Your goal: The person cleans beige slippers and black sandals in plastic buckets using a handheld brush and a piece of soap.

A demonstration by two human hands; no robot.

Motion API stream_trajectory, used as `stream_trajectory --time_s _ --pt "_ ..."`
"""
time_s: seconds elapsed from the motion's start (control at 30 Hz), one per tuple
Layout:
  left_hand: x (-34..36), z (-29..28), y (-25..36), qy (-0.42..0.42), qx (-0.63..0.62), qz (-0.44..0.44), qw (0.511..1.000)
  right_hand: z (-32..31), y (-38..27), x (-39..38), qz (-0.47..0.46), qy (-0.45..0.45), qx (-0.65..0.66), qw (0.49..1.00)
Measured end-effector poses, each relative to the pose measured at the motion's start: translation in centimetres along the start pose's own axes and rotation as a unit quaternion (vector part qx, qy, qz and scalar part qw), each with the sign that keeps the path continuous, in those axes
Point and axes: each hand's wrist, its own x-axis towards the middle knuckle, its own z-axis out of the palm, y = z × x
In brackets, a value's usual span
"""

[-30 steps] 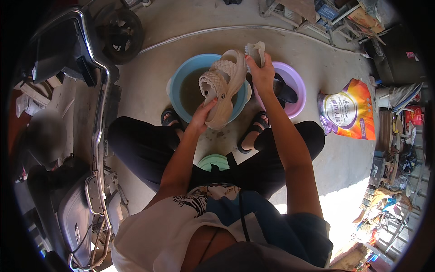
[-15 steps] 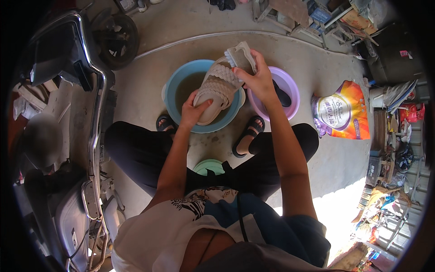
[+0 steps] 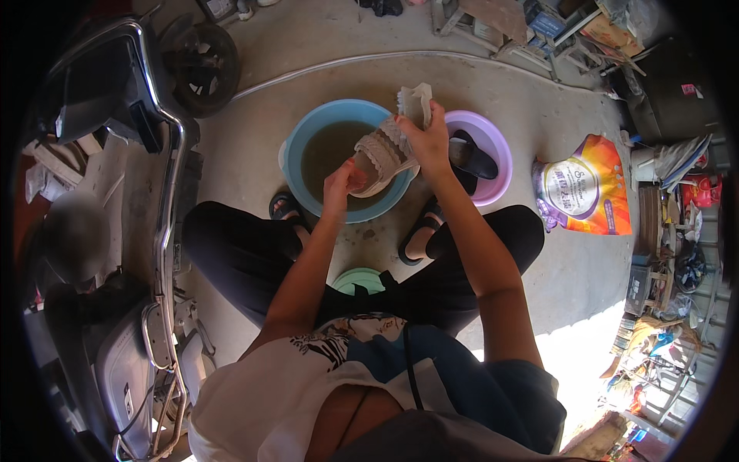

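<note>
Over the blue basin, which holds murky water, I have a beige sandal with braided straps. My left hand is closed round one end of the sandal, its fingers partly hidden. My right hand grips a pale scrub brush with white bristles at the sandal's far end. The brush overlaps that end; whether the bristles touch it I cannot tell. To the right stands a purple basin with dark footwear in it.
A bright orange and purple bag lies on the concrete floor at right. A chrome-railed vehicle stands close on my left. Beneath me is a green stool or tub. A pale hose curves behind the basins; clutter lines the right side.
The sandal has tilted and turned, its footbed facing me less. My left hand has shifted right and slightly up. My right hand and the brush have moved slightly down.
</note>
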Motion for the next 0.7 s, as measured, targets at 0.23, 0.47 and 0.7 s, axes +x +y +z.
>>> stream_trajectory --time_s 0.23,0.47,0.7 --pt "-2.9 4.0 7.4 -0.227 -0.433 -0.093 0.867 0.4 -3.6 -4.2 0.05 -0.223 0.089 0.97" --pt "-1.7 2.7 6.0 -0.14 -0.359 -0.068 0.92 -2.6 -6.9 -1.1 0.145 -0.162 0.199 0.956" --pt "-1.1 1.3 5.1 -0.074 -0.366 -0.046 0.927 -4.0 -5.3 -0.1 0.079 -0.116 0.054 0.989"
